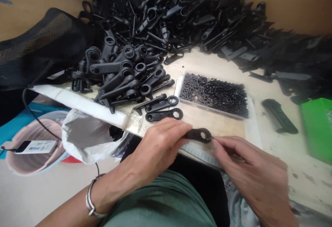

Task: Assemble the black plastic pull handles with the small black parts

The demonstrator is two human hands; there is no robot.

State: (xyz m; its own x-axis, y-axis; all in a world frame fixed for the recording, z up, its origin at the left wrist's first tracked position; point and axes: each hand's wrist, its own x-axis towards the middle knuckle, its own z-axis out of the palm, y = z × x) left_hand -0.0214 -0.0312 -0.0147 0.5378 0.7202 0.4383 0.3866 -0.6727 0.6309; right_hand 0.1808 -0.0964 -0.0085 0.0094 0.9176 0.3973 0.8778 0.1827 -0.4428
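Observation:
My left hand (158, 144) rests at the near table edge, its fingers closed round one end of a black plastic handle part (198, 135) with a ring at its tip. The pinched fingertips of my right hand (249, 171) touch that ring end from the right; whether they hold anything small I cannot make out. Just beyond the hands, two similar black ring-ended parts (163, 111) lie flat on the table. A clear shallow tray (215, 94) filled with tiny black screws sits behind them.
A big heap of black plastic handle parts (160, 19) covers the back of the table. A black handle piece (278, 115) and a green box (317, 126) lie at right. A white bag (88, 133) and pink basket (31, 151) hang at left below the edge.

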